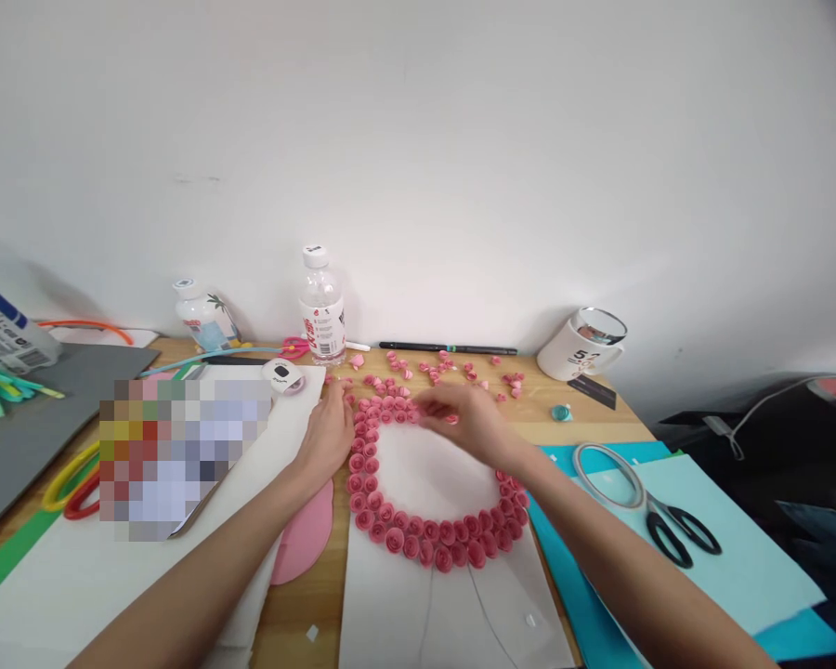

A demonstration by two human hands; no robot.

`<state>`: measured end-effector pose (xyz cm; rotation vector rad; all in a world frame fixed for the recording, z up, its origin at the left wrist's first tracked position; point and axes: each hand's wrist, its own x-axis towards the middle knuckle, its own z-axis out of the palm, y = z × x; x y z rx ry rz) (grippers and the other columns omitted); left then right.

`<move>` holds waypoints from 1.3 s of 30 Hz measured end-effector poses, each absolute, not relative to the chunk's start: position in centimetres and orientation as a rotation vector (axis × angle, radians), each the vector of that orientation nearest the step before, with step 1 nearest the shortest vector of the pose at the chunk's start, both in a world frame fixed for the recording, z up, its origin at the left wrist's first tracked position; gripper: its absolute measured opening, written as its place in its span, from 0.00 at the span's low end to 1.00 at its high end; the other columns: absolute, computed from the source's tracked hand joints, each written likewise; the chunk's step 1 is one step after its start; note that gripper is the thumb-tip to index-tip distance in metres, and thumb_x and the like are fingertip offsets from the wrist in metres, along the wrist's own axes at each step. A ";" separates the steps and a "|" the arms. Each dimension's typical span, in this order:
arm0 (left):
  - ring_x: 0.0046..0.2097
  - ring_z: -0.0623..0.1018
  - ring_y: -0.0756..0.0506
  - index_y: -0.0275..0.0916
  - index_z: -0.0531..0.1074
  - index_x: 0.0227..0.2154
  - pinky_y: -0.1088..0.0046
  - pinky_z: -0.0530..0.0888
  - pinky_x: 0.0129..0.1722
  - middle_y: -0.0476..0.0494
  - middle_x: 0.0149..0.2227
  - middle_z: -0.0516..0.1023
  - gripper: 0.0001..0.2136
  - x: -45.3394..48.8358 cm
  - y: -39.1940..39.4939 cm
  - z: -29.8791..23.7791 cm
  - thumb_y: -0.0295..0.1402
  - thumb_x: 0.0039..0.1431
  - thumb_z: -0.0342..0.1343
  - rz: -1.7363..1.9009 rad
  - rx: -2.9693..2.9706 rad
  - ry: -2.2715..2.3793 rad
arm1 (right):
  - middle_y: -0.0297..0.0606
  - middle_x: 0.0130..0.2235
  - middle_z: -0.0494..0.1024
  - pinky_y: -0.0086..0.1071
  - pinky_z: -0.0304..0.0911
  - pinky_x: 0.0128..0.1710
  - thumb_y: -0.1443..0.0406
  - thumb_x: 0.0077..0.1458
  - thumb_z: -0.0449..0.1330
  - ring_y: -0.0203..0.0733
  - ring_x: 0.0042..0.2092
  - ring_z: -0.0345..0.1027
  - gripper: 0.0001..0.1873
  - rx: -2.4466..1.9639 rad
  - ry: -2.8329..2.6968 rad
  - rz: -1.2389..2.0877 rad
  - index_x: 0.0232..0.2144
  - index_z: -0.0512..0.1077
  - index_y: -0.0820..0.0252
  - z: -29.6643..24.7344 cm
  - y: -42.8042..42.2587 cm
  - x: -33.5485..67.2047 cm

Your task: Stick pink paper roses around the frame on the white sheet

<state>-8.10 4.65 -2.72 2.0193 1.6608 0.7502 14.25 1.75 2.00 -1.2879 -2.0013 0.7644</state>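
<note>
Pink rolled paper roses [443,557] form a double-row ring on a white sheet [383,613] with thin curved lines drawn below it. My right hand [466,423] is over the top of the ring, fingers curled together, with the tips at a small paper rose [412,414]. The rest of that side of the ring is hidden behind the hand. At the ring's upper left, my left hand [331,429] rests with its fingers stretched out along the sheet's edge. Loose paper roses [436,370] lie scattered behind both hands.
A plastic bottle [322,311], a white jar [205,316], a black pen [448,348] and a mug [580,346] line the wall. Black-handled scissors [683,534] and a tape roll [609,476] lie on blue paper [571,557]. A blurred-out phone [188,465] is left.
</note>
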 end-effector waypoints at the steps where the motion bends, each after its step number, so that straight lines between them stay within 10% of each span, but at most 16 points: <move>1: 0.33 0.76 0.43 0.35 0.61 0.48 0.67 0.71 0.33 0.41 0.32 0.75 0.15 -8.1 4.6 -2.7 0.25 0.59 0.39 0.744 2.025 1.656 | 0.38 0.34 0.77 0.30 0.67 0.34 0.69 0.53 0.58 0.36 0.33 0.70 0.05 -1.291 -2.044 0.767 0.33 0.73 0.61 1.6 1.1 13.0; 28: 0.38 0.77 0.42 0.34 0.59 0.48 0.63 0.73 0.39 0.38 0.37 0.74 0.15 -8.1 4.9 -3.7 0.24 0.57 0.43 0.761 2.110 1.631 | 0.38 0.30 0.66 0.28 0.52 0.24 0.79 0.54 0.47 0.35 0.27 0.56 0.15 -1.345 -2.308 -0.111 0.24 0.67 0.62 -5.8 1.3 8.3; 39: 0.40 0.77 0.41 0.33 0.59 0.49 0.62 0.73 0.41 0.38 0.37 0.74 0.16 -8.1 4.9 -3.8 0.24 0.57 0.43 0.736 2.091 1.635 | 0.47 0.38 0.71 0.34 0.65 0.34 0.81 0.53 0.48 0.43 0.37 0.66 0.15 -1.290 -2.484 -0.110 0.34 0.71 0.66 -4.5 0.5 8.3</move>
